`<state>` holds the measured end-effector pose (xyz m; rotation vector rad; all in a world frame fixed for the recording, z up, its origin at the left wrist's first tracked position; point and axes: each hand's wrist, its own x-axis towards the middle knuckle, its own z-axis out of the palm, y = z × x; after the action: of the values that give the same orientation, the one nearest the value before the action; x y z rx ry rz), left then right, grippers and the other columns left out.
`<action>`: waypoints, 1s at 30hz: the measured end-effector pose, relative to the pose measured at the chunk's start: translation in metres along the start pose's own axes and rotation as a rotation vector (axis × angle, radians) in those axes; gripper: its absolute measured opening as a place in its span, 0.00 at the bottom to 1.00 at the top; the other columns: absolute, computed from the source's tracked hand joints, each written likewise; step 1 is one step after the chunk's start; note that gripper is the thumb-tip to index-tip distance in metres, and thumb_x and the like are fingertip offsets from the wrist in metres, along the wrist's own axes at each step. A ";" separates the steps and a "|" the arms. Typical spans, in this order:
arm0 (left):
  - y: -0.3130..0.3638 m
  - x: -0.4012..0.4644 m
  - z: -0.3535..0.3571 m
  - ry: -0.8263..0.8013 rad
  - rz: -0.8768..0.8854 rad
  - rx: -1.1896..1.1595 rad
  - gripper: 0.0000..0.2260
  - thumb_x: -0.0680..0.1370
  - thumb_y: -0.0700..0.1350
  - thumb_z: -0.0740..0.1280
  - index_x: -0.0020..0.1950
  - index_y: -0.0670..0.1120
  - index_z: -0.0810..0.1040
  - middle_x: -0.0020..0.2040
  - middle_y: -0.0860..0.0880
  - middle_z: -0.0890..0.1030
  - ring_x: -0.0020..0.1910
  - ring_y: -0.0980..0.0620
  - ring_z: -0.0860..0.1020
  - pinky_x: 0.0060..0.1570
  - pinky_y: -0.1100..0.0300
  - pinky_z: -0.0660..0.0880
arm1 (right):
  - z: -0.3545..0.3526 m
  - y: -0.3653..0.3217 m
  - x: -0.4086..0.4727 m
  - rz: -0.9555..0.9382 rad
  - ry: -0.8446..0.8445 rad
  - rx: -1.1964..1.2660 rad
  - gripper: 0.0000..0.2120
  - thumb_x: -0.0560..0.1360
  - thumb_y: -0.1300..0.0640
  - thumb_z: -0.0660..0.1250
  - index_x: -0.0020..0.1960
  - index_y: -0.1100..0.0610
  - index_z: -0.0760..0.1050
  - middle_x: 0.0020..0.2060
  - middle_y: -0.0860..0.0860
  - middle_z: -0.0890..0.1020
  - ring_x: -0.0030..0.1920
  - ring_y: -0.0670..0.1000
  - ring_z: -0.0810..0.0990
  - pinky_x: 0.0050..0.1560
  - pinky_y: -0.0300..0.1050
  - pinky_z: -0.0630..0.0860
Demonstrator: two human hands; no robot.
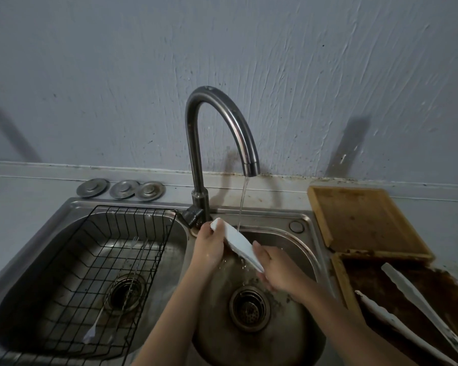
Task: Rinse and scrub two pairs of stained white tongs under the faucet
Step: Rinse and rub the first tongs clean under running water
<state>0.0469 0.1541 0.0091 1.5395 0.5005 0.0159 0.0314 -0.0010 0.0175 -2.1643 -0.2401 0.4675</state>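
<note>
One pair of white tongs (238,243) slants over the right sink basin (305,249), under the thin stream running from the curved faucet (222,114). My left hand (209,247) grips its upper end with the thumb on top. My right hand (272,268) holds its lower end, fingers wrapped beneath. The second pair of white tongs (412,310), speckled with brown stains, lies spread on a dirty wooden tray (340,273) at the right.
The left basin (37,260) holds a black wire rack (132,215) with thin utensils in it. Three metal drain covers (122,188) sit on the back ledge. A wooden board (365,220) lies right of the sink. The drain strainer (249,310) is below my hands.
</note>
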 end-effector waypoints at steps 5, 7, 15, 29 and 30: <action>-0.004 0.016 -0.027 0.283 0.057 0.240 0.23 0.79 0.49 0.61 0.65 0.34 0.59 0.62 0.35 0.70 0.63 0.37 0.71 0.62 0.48 0.70 | 0.009 0.003 -0.006 0.104 -0.061 0.295 0.24 0.79 0.41 0.47 0.40 0.57 0.70 0.23 0.48 0.70 0.19 0.45 0.65 0.21 0.38 0.64; -0.003 0.025 -0.037 0.339 0.135 0.430 0.25 0.80 0.46 0.60 0.68 0.31 0.56 0.67 0.32 0.62 0.66 0.36 0.65 0.65 0.48 0.65 | 0.011 0.003 -0.007 0.125 -0.081 0.367 0.22 0.79 0.41 0.48 0.43 0.56 0.71 0.24 0.49 0.70 0.20 0.46 0.64 0.21 0.38 0.63; 0.002 0.052 -0.041 0.331 0.162 0.979 0.15 0.79 0.38 0.55 0.65 0.36 0.68 0.61 0.39 0.67 0.60 0.46 0.70 0.49 0.61 0.74 | -0.001 -0.010 -0.010 0.021 0.021 0.302 0.27 0.79 0.42 0.47 0.43 0.62 0.72 0.23 0.49 0.70 0.19 0.45 0.65 0.21 0.38 0.64; 0.012 0.064 -0.035 0.326 0.099 1.089 0.15 0.79 0.38 0.58 0.65 0.36 0.64 0.60 0.40 0.71 0.56 0.46 0.77 0.42 0.59 0.71 | -0.006 0.017 0.010 0.154 -0.119 -0.621 0.22 0.79 0.43 0.50 0.48 0.58 0.76 0.39 0.55 0.80 0.41 0.54 0.78 0.41 0.44 0.70; 0.012 0.063 -0.034 0.328 0.108 1.092 0.15 0.79 0.38 0.58 0.65 0.36 0.64 0.60 0.40 0.71 0.56 0.46 0.78 0.42 0.59 0.71 | -0.003 0.019 0.007 0.164 -0.113 -0.597 0.23 0.79 0.42 0.50 0.48 0.59 0.76 0.39 0.55 0.80 0.42 0.54 0.79 0.39 0.43 0.70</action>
<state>0.0959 0.2073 0.0035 2.6582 0.7417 0.0916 0.0386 -0.0116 0.0023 -2.7572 -0.2929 0.6768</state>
